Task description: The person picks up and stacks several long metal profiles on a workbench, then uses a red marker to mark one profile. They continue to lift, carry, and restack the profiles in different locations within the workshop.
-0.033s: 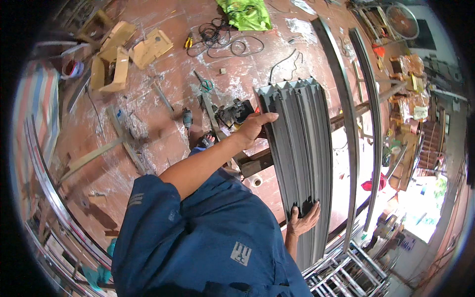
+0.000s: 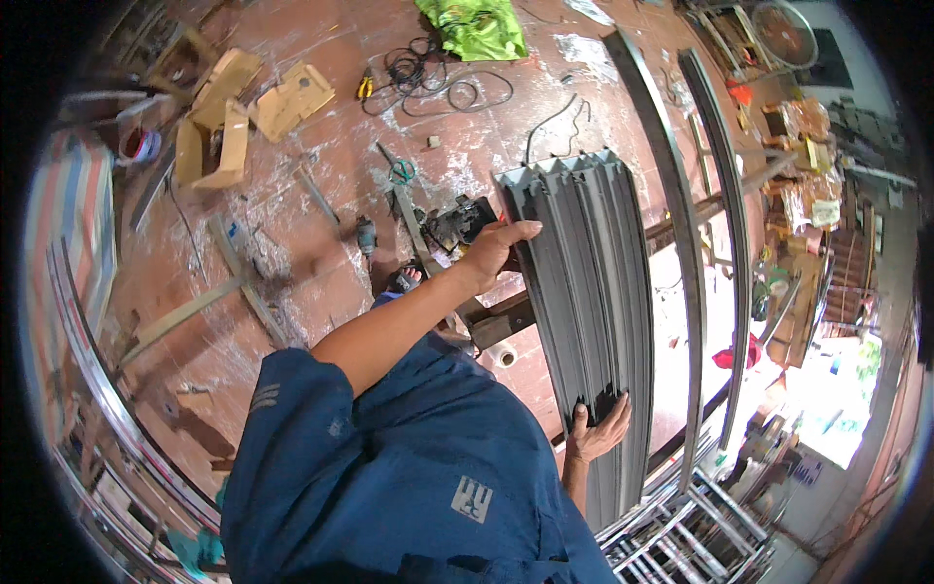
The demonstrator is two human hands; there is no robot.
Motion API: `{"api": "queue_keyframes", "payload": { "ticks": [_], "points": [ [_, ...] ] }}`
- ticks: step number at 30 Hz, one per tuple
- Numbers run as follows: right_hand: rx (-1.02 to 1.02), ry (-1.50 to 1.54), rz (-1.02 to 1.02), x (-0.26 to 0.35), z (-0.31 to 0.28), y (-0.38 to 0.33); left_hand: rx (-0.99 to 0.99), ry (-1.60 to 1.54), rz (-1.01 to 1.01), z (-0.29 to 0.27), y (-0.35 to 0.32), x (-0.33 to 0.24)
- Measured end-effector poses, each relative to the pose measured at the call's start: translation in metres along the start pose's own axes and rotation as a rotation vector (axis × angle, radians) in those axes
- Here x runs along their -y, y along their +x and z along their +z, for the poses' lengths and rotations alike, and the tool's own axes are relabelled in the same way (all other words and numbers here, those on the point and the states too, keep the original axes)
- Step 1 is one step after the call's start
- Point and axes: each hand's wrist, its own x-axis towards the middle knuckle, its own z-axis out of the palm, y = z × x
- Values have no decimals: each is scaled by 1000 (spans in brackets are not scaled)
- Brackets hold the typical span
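A person in a blue shirt (image 2: 389,467), seen from above, steadies a set of long dark grey strips (image 2: 584,292) with both hands. The strips lie side by side, just right of the body, their far ends pointing away; they seem to rest on a dark beam (image 2: 506,321). The left hand (image 2: 491,258) is clamped on their left edge near the far end, thumb on top, the other fingers mostly hidden beneath. The right hand (image 2: 596,435) lies on top, nearer the body, thumb and fingers apart across the ridges.

The step in hand looks like holding the strips together and lined up. Any shift from here would, I judge, call for even support from both hands, so that none slides out.

Counted: two hands; one set of strips, perhaps four, though the ridges make the number uncertain. Beyond them, to the right, two separate bars (image 2: 686,253) run roughly alongside. On the floor: one drill (image 2: 366,234), one pair of teal scissors (image 2: 401,172), one yellow-handled tool (image 2: 365,86), one open box (image 2: 232,146), one flattened piece of cardboard (image 2: 294,100), one green bag (image 2: 474,27) and one pale roll (image 2: 504,356)
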Motion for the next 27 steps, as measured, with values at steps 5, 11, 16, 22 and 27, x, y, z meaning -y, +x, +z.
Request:
{"api": "queue_keyframes", "payload": {
  "ticks": [5,11,16,22,27],
  "points": [
    [17,17,21,6,5,8,20,-88,-46,-12,12,3],
    [21,33,36,15,-7,11,2,-97,-95,-27,22,7],
    [53,66,89,14,-9,13,25,-49,-62,5,2,-8],
    [126,205,132,2,-22,13,-235,179,50,-27,-18,-5],
    [62,192,393,-67,-19,-30,-424,589,465,-85,-32,-47]
  ]
}}
